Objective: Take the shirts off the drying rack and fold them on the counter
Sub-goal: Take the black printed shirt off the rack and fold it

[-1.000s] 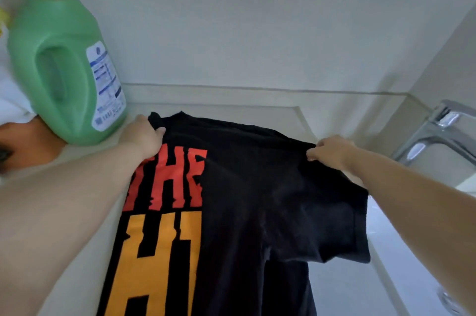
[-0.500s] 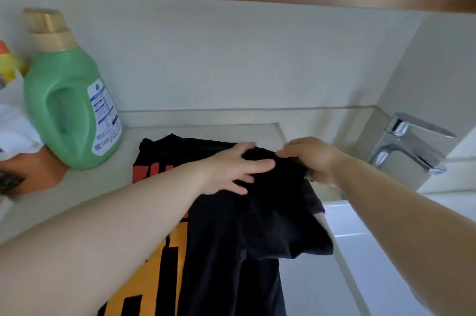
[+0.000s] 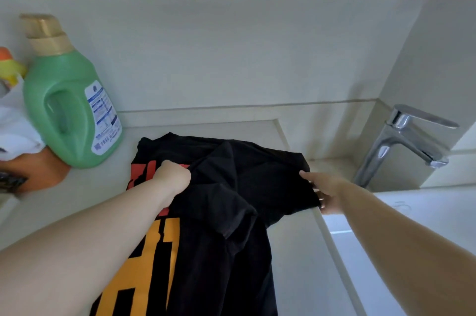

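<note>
Head view: a black shirt (image 3: 231,187) with red and orange lettering is spread on the counter (image 3: 85,194), its right side folded over toward the middle. A fold of cloth is gripped in the curled fingers of the left hand (image 3: 172,178). The shirt's right edge is touched by the right hand (image 3: 325,190), its fingers held straight. A green bottle (image 3: 69,109) stands to the left, a tap (image 3: 401,140) to the right.

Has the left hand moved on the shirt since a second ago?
Yes. The left hand has moved right, away from the green bottle, and now grips the black shirt near its middle.
</note>
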Demonstrator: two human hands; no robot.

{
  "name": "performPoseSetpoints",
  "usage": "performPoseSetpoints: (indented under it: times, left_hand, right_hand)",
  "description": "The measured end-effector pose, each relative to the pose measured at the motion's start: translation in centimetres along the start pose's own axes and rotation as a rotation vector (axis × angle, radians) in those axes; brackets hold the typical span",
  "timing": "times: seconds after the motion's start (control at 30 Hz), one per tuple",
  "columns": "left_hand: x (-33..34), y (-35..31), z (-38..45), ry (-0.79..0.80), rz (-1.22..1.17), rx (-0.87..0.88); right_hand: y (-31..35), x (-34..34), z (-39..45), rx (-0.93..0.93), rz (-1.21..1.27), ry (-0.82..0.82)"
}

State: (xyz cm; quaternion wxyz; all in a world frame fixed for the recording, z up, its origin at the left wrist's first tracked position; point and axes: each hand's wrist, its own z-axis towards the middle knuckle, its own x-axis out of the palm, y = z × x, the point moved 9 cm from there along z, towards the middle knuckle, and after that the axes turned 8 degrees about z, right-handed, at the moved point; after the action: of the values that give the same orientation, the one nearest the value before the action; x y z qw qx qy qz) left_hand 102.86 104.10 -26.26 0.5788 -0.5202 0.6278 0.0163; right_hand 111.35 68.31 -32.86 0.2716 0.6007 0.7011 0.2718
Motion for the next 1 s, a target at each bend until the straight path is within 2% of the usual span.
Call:
performPoseSetpoints:
  times: [0.1,0.23,0.3,0.37,0.43,0.5,0.57,0.6,0.7,0.8,0.9,1.0]
  left_hand:
    - [0.6,0.8,-0.1,0.022,-0.123,-0.06]
    - [0.7,0.2,-0.4,0.042,-0.082,-0.049]
    - [0.8,0.2,-0.1,0.041,-0.039,-0.043]
    - [1.0,0.1,0.1,0.044,-0.017,-0.03]
    - [1.1,0.1,0.3,0.049,-0.015,-0.018]
    - [1.2,0.3,0.4,0.049,-0.003,-0.009]
    - [1.1,0.3,0.5,0.039,0.012,-0.005]
    - [1.1,0.3,0.6,0.039,0.012,0.002]
    - [1.4,0.3,1.0,0.051,-0.016,0.003]
    - [1.4,-0.1,0.9,0.058,-0.068,0.008]
    - [0.8,-1.3,1.0,0.061,-0.094,0.055]
    - [0.6,-2.8,0.8,0.093,-0.18,0.096]
  right_hand:
    - [0.6,-0.3,0.0,-0.012,0.031,-0.029]
    - [3.0,-2.3,-2.0,-0.084,0.068,-0.139]
    - [2.1,-2.6,-3.3,-0.024,-0.096,-0.139]
    - [0.4,-2.9,-4.3,0.055,-0.419,-0.174]
    - [1.6,-2.7,-3.6,-0.11,-0.626,-0.245]
    - [3.1,-1.6,-2.6,-0.288,-0.433,-0.211]
    - [3.9,-1.0,-1.5,-0.34,-0.204,-0.167]
    - [4.2,-0.8,-0.7,-0.347,-0.18,-0.17]
    - [5.5,-0.5,0.1,-0.372,-0.208,-0.196]
    - [8.1,-1.9,0.1,-0.476,-0.282,-0.388]
    - [10.8,-3.1,-0.3,-0.553,-0.215,-0.523]
    - [11.9,-3.1,0.2,-0.498,-0.291,-0.52]
